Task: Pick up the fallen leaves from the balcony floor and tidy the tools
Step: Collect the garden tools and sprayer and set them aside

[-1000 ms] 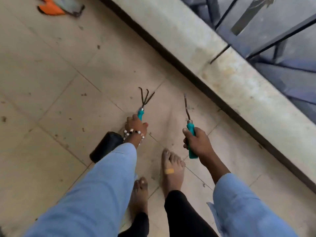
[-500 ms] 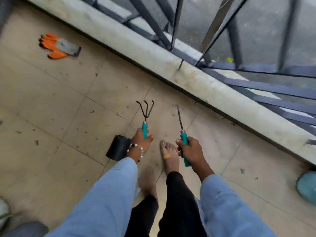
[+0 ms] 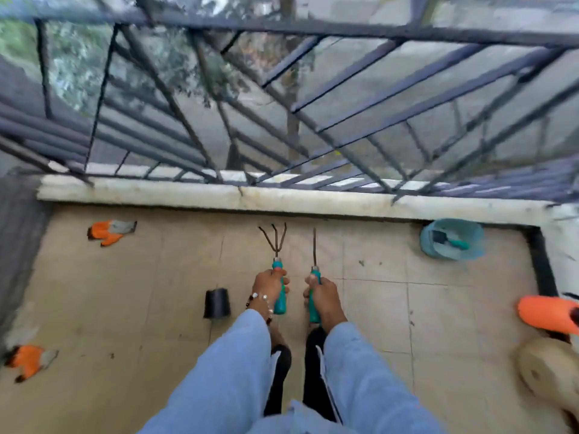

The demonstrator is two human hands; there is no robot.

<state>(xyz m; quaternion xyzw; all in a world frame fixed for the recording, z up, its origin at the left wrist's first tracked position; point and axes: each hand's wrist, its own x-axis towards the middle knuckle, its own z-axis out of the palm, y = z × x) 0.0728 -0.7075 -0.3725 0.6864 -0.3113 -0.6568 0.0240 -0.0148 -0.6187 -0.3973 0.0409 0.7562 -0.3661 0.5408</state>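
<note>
Gripping a teal-handled three-pronged metal hand rake [image 3: 277, 255], the left hand [image 3: 268, 285] holds it prongs forward above the beige tiled balcony floor [image 3: 125, 302]. Just beside it, the right hand [image 3: 322, 292] curls round a teal-handled narrow metal weeder [image 3: 314, 264]. A teal plastic bucket [image 3: 451, 239] sits well apart, right.

No text, label, brand, number or sign can be read anywhere in this view.
</note>
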